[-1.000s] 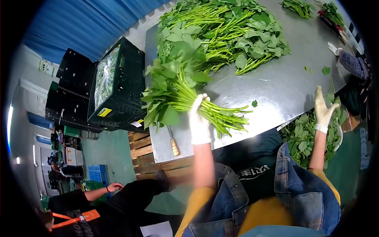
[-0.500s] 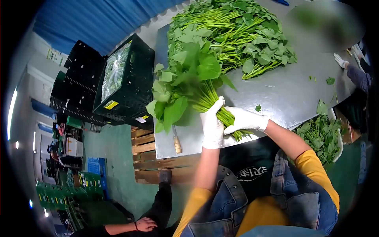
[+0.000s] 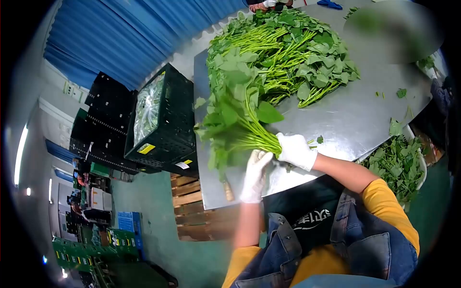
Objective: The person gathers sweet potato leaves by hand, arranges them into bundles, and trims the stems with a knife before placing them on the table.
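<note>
A bunch of long-stemmed leafy greens [image 3: 257, 137] is held over the near edge of the metal table, its leaves pointing left and blurred. My right hand [image 3: 297, 151], in a white glove, is wrapped round the stems near their cut ends. My left hand [image 3: 255, 175], also gloved in white, is just below, fingers curled against the lower side of the stems; what they pinch, if anything, is hidden. Beyond lies a large heap of the same greens [image 3: 283, 57]. A wooden-handled tool [image 3: 228, 191] lies at the table's left corner, its other end covered by leaves.
The metal table [image 3: 336, 122] carries a few leaf scraps. Black crates [image 3: 175, 113], one with bagged greens, stand at its left by a wooden pallet [image 3: 189, 206]. A white tub [image 3: 422, 173] of greens is at the right. Other people's gloved hands [image 3: 270, 4] show across the table.
My left hand has slid off from round the stems to their lower side. My right hand now grips the bunch, which lies flatter. The view has shifted; the seated person's arm has left it.
</note>
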`<state>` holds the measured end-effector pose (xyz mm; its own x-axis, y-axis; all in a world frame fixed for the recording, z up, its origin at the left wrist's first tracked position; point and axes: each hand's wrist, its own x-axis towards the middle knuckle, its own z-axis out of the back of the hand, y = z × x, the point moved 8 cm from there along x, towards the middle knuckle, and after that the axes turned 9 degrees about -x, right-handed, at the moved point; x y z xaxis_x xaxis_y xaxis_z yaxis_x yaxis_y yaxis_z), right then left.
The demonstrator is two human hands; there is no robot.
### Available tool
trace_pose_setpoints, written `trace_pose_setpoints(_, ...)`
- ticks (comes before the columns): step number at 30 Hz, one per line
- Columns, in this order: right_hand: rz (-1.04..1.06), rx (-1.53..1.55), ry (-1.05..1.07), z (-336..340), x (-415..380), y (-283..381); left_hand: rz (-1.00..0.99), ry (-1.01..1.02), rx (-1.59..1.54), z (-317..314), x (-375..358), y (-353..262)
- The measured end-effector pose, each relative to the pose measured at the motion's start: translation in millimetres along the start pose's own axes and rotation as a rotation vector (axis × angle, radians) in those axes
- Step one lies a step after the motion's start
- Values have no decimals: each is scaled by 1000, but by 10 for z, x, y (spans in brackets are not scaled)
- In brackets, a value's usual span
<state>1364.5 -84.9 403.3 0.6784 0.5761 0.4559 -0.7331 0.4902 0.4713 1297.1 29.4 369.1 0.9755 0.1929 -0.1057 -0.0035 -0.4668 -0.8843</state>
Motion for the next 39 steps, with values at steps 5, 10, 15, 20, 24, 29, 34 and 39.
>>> trace_pose_setpoints(5, 8, -168, 46, 112, 19, 187, 23, 12, 104, -89, -227, -168)
trace_pose_setpoints(10, 70, -156, 22, 115, -2, 226, -441, -25, 952, -186, -453, -536)
trace_pose_setpoints(15, 51, -191, 177, -76, 20, 342, -963, 179, 1823, -688, -638, -777)
trace_pose_setpoints(20, 311, 33, 145, -124, -46, 789, -870, 233, 1985, -320, -515, -637)
trace_pose_setpoints(24, 205, 65, 383, -388, -70, 875, -1133, 179, 1921, -157, -679, -664)
trace_pose_setpoints(29, 355, 204, 430, -420, -26, 1189, -627, 96, 1236, 398, -565, -828)
trace_pose_setpoints(34, 107, 477, 12, 176, 567, 985, -815, -355, 2072, 689, -1294, -1635)
trace_pose_setpoints(39, 160, 260, 396, -1539, 231, 951, -267, -864, 1085, 2039, -2143, -1758)
